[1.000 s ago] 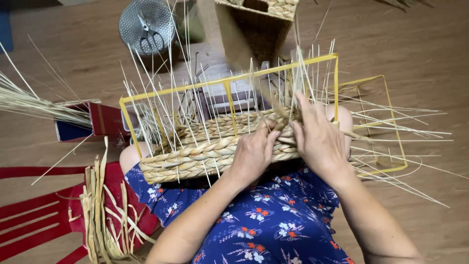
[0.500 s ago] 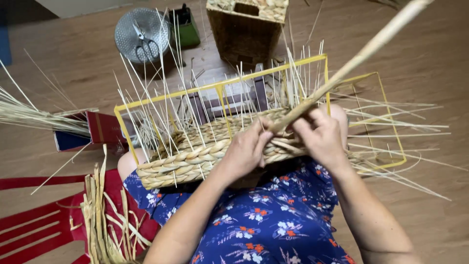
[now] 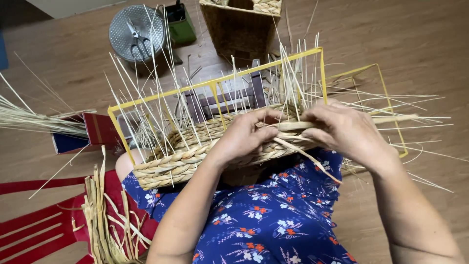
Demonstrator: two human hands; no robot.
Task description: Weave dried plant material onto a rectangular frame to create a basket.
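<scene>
A half-woven straw basket (image 3: 176,159) rests on my lap, built on a yellow wire frame (image 3: 217,82) with several thin pale stakes sticking up. My left hand (image 3: 246,134) presses on the woven rim near its middle, fingers curled over the braid. My right hand (image 3: 347,129) grips a thick straw strand (image 3: 391,119) that lies level and runs off to the right along the rim. Another flat strand (image 3: 305,155) hangs down from between the two hands over my blue flowered dress.
A bundle of flat straw strips (image 3: 105,220) lies on a red plastic stool (image 3: 34,220) at lower left. Loose thin reeds (image 3: 29,117) lie at left. A round metal lid with scissors (image 3: 137,32), a green box (image 3: 181,22) and a finished woven basket (image 3: 242,24) stand on the wooden floor behind.
The thick strand pointed up to the right half a second ago; my right hand has now laid it down level along the rim. My left hand shifted right onto the braid.
</scene>
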